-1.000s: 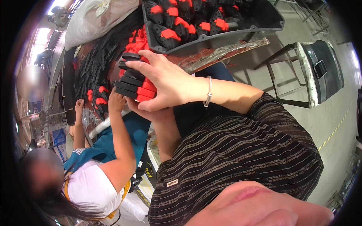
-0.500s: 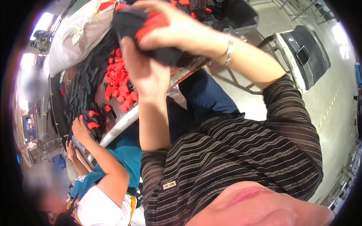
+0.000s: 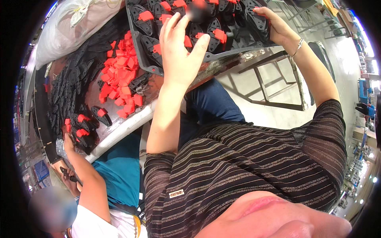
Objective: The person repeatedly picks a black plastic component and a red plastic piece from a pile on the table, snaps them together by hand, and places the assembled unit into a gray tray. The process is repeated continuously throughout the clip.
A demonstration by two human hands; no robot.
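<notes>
A black plastic bin [image 3: 141, 51] at the table's edge holds several oval black plastic parts, many with red tabs [image 3: 146, 16] on them. Over its near left side is my left hand [image 3: 180, 55], fingers spread and nothing gripped; whether its fingertips touch the parts is hard to tell. At the bin's right end my right hand [image 3: 278, 29], a bracelet on its wrist, curls round the outer side of some upright black plastic parts [image 3: 256, 23]. Beside the bin on the left lies a heap of loose red plastic pieces [image 3: 123, 73].
Farther left, many black parts [image 3: 65, 89] cover the table, below a white sack [image 3: 75, 29]. A co-worker's hand [image 3: 69, 142] is near black parts with red tabs [image 3: 82, 132]; their other hand [image 3: 71, 178] holds a black part. A metal frame [image 3: 278, 81] stands on the right.
My hands were together, holding a blurred bundle of black and red parts. They have now come apart: the left spread over the bin, the right at its far right end. The view has shifted.
</notes>
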